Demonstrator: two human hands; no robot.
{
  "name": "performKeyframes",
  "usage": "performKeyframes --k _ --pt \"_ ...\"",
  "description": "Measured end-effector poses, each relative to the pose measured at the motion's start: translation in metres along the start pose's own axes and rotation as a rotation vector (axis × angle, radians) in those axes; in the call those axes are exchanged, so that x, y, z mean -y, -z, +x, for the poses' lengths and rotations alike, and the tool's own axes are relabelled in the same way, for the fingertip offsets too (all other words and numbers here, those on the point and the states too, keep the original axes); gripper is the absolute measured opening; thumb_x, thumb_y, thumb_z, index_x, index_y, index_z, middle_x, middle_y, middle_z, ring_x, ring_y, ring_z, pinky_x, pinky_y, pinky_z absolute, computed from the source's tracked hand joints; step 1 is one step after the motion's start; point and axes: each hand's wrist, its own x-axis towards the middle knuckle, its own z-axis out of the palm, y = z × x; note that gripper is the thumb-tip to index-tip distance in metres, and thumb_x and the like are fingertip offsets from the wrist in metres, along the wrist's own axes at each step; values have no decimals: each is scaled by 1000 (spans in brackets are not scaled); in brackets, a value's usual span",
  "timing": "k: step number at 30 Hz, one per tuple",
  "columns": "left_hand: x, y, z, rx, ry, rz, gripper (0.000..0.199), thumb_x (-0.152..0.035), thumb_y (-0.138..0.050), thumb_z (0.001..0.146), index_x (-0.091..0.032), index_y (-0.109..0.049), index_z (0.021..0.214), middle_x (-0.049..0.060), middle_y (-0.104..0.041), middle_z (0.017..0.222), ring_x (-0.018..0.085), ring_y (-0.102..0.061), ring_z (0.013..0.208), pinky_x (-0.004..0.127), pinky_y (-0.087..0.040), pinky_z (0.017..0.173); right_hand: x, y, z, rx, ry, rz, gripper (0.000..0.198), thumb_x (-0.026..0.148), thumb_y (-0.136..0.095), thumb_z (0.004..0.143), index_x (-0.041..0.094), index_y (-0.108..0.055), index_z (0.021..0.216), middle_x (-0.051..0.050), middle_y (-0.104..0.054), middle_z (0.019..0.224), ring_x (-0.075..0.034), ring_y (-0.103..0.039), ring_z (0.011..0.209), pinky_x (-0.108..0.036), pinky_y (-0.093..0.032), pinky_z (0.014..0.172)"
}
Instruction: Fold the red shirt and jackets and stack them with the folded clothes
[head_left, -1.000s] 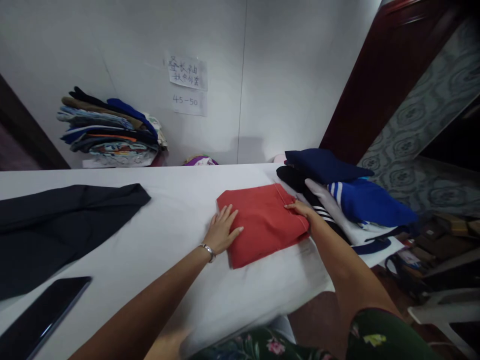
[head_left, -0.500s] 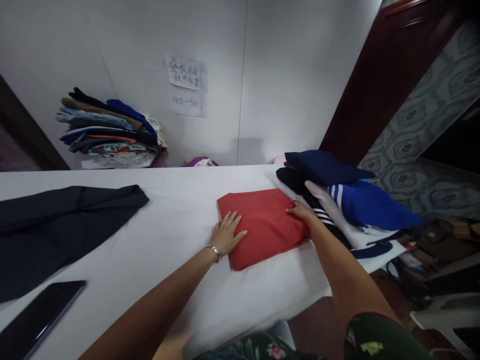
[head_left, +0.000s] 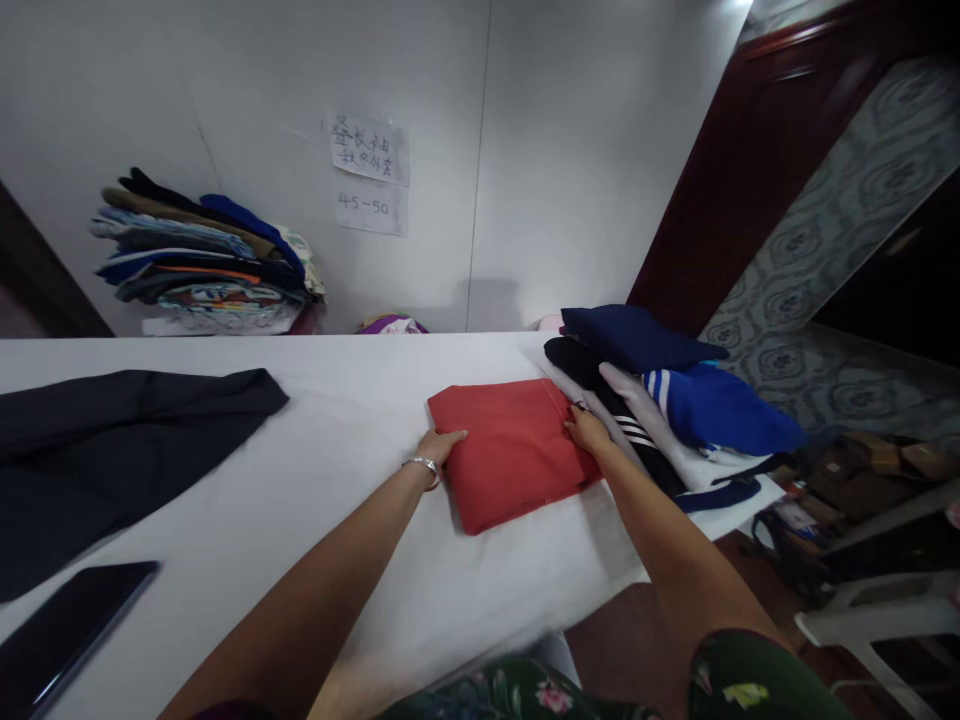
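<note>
A red folded garment [head_left: 514, 450] lies on the white-covered table in front of me. At its left edge, my left hand [head_left: 441, 444] grips it with the thumb on top and the fingers hidden underneath. My right hand [head_left: 586, 430] is closed on the garment's right edge. The cloth forms a flat, roughly rectangular bundle. Which kind of garment it is, I cannot tell.
Dark trousers-like cloth [head_left: 127, 450] and a black phone [head_left: 75, 630] lie on the left. A tall stack of folded clothes [head_left: 210, 250] stands by the wall. Loose clothes, including a blue piece [head_left: 720, 405] and a navy one [head_left: 637, 335], are heaped at the right. A white stool [head_left: 877, 610] stands lower right.
My left hand has gone from lying flat on top of the red garment to gripping its left edge. My right hand stays at the right edge. The view has shifted slightly.
</note>
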Motion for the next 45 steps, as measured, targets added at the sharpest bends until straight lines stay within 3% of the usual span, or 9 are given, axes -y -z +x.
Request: performKeyframes --k 3,7,13,20,23,30,35,38,45 --pt "-4 12 -3 -2 -18 -62 39 -31 -71 67 -14 -61 101 15 -70 108 24 -68 91 30 -56 66 7 0 -12 -6 28 -5 47 24 -49 88 10 -46 134 -18 -57 125 -24 -55 115 -30 -39 95" --pt "5 62 -10 -47 -81 -79 55 -32 -78 59 -15 -59 108 14 -69 108 26 -68 92 34 -56 73 28 -16 -47 1 112 7 48 25 -47 89 13 -45 135 -15 -57 125 -24 -55 114 -30 -40 94" --pt "34 112 -28 -189 -20 163 72 -33 -73 64 -12 -46 127 19 -63 119 30 -64 103 40 -52 85 54 -45 -89 -46 179 63 50 29 -41 90 15 -39 139 -16 -51 130 -26 -52 115 -35 -41 93" --pt "23 91 -49 -283 -376 817 68 -40 -52 80 -7 -37 138 22 -32 148 31 -32 136 45 -31 109 50 -28 -75 -118 247 202 45 21 -45 85 16 -50 130 -9 -56 125 -19 -52 115 -28 -37 98" --pt "27 77 -55 -212 -490 1076 69 -51 -43 84 -12 -37 140 15 -22 154 31 -19 141 53 -22 111 49 -24 -75 -121 205 78 44 19 -43 87 16 -49 130 -9 -57 124 -18 -53 113 -26 -38 95" --pt "38 64 -55 -95 -392 1257 72 -58 -31 86 -13 -35 143 12 -20 155 29 -15 142 54 -19 111 55 -17 -84 -34 142 -106 34 20 -46 87 17 -57 119 -15 -57 122 -26 -53 111 -34 -43 85" --pt "4 61 -35 -116 -443 1257 73 -60 -25 87 -12 -36 142 14 -19 155 28 -14 143 53 -14 112 100 -4 -99 -146 438 -100 51 37 -41 92 15 -41 138 -16 -28 151 -29 -22 139 -47 -28 106" --pt "-7 57 -8 -139 -464 1278 73 -59 -26 87 -12 -35 142 13 -19 155 29 -13 143 53 -11 113 123 -14 -109 -26 576 -57 64 56 -34 91 20 -31 145 -9 -18 155 -26 -10 143 -49 -14 112" --pt "15 61 38 13 -189 1249 88 -70 -21 80 -11 -31 144 12 -20 155 30 -11 143 54 -16 111 112 -53 -113 144 448 -52 70 64 -23 90 23 -25 147 -4 -17 156 -24 -7 144 -49 -1 113"
